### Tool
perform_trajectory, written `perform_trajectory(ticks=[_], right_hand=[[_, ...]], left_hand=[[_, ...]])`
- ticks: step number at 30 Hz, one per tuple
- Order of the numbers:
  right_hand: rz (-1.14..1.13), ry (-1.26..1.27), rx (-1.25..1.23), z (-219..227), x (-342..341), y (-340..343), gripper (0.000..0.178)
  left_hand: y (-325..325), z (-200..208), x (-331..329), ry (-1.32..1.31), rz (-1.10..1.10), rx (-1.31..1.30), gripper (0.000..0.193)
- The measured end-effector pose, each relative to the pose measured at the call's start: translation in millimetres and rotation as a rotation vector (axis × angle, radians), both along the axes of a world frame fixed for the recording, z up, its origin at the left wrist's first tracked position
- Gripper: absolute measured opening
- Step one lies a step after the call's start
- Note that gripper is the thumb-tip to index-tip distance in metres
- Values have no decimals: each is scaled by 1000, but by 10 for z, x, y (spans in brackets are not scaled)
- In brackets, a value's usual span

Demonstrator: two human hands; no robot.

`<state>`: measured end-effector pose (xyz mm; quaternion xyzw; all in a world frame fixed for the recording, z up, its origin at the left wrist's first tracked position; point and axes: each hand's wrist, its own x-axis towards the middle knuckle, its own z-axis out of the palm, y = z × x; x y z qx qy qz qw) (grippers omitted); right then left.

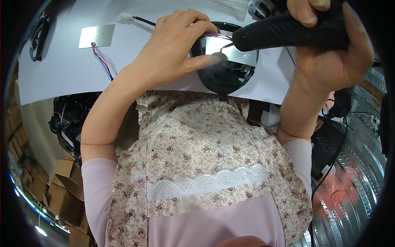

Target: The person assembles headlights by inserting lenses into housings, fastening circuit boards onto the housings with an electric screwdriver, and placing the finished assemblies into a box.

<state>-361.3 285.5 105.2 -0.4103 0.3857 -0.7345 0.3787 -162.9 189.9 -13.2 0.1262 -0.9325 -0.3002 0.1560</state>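
Observation:
A round black housing (224, 80) lies at the table's near edge, with a silver metal plate (245, 58) across its middle. Thin red and dark wires (220, 35) run over the plate's far side. My left hand (170, 47) grips the housing from the left, fingertips at its far rim and thumb reaching over the plate. In my right hand (335, 61) is a black electric screwdriver (284, 33), held almost level. Its thin bit points left and down to the plate near my left thumb; whether it touches a screw I cannot make out.
Another silver plate (98, 36) with red and blue wires lies to the left. Farther left is a black curved part (38, 39). A white connector (126, 16) and clear plastic bag (230, 5) lie at the back. Cardboard boxes (61, 191) stand lower left; a black cable (343, 144) hangs at right.

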Motion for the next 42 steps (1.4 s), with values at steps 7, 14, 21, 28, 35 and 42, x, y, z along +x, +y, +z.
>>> perform_trajectory(ticks=[7,14,21,28,35,42], right_hand=[[26,-126,7,-16,105,-87,27],[83,-256,-34,-33,250,-171,27],[116,500,-20,19,154,-166,27],[164,-23,-323,242,-756,428,25],[-294,-224,-306,-60,-1159,1440,22],[-739,-78,-468,68,-670,1051,17]], left_hand=[[-14,3,-6,21,-3,-8,49],[-4,12,-32,43,-33,-25,51],[-4,-29,-35,75,-72,4,51],[165,256,65,230,-36,-137,53],[475,70,-15,242,-126,-14,22],[273,701,880,653,239,429,9]])
